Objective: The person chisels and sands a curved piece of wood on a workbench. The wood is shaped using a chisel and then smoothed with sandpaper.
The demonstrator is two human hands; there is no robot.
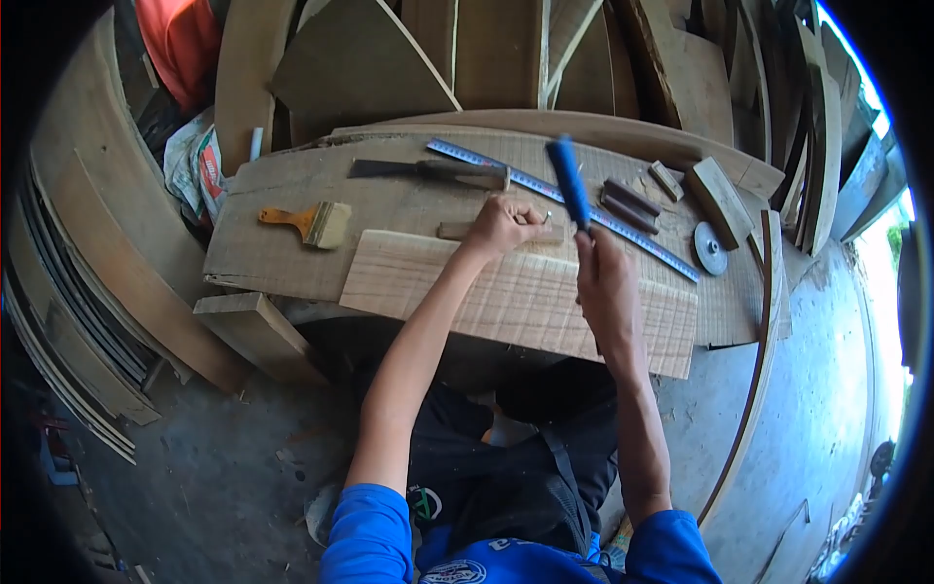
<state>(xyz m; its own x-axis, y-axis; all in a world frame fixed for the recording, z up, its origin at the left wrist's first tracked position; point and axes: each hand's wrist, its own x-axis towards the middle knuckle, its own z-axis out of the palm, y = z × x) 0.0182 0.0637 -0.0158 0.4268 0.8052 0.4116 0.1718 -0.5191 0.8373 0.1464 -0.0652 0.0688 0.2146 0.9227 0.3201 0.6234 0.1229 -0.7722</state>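
Note:
My left hand (504, 227) rests over a small wooden strip (551, 236), fingers pinched around a thin nail (547, 218) that stands up at its right end. Raised just to the right, my right hand (607, 268) is closed around a blue-handled tool (570, 182), whose blue length points up and away from me. Its upper end is blurred. Beneath both hands lies a wide plank (418, 287) with a wavy grain, at the near edge of the wooden bench (277, 185).
On the bench lie a brush (316, 223), a flat-bladed tool (389, 169), a steel ruler (530, 181), dark brown pieces (630, 207), a wood block (720, 200) and a grey disc (710, 249). Boards lean behind and at left (126, 263). A long curved strip (754, 389) stands at right.

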